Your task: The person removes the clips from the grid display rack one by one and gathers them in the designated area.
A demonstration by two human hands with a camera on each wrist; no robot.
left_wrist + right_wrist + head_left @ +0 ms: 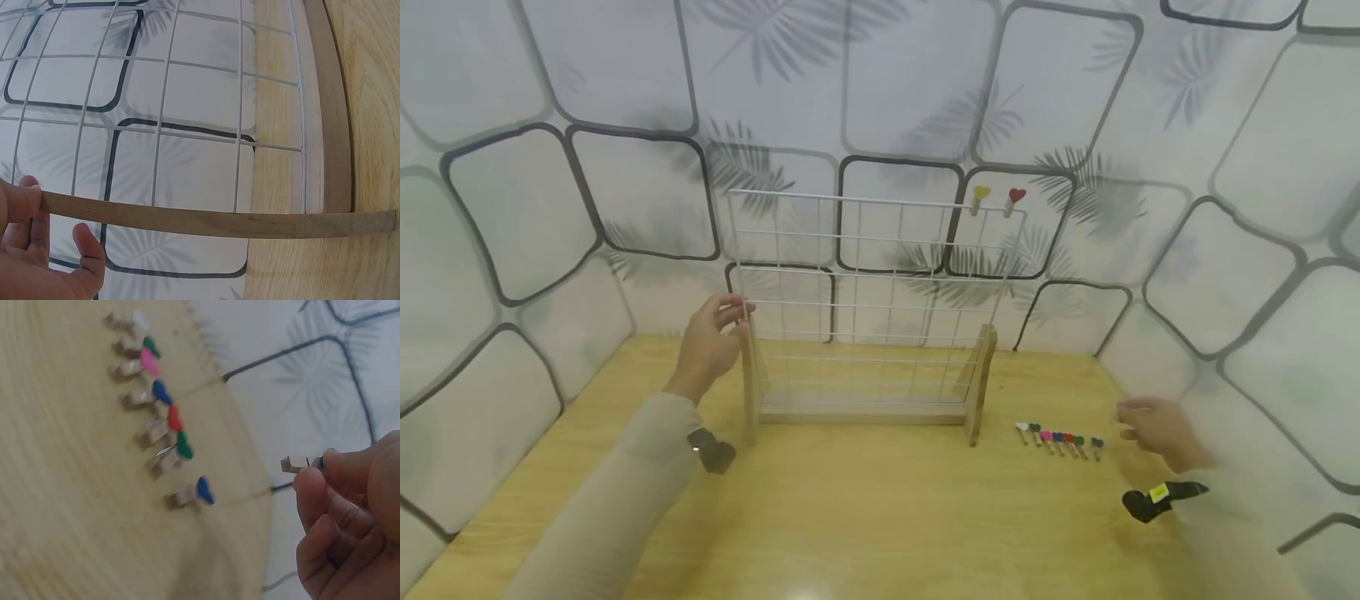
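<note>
A white wire grid rack (pixel 872 199) with wooden legs stands upright on the table. My left hand (pixel 709 343) grips the top of its left wooden leg (pixel 181 220) between thumb and fingers. To the right, my right hand (pixel 350 512) pinches a small wooden clothespin (pixel 297 464), raised above the table; its dark blue end is mostly hidden by the fingers. Several heart-topped clothespins (pixel 1058 439) lie in a row left of that hand, in white, green, pink, blue and red. A yellow-heart clothespin (pixel 980 198) and a red-heart clothespin (pixel 1014 200) sit on the grid's top wire, near its right corner.
The light wooden table (pixel 850 517) runs up to patterned white walls (pixel 902 92) behind and at both sides. The rack's right wooden leg (pixel 981 385) stands between the grid and the clothespin row.
</note>
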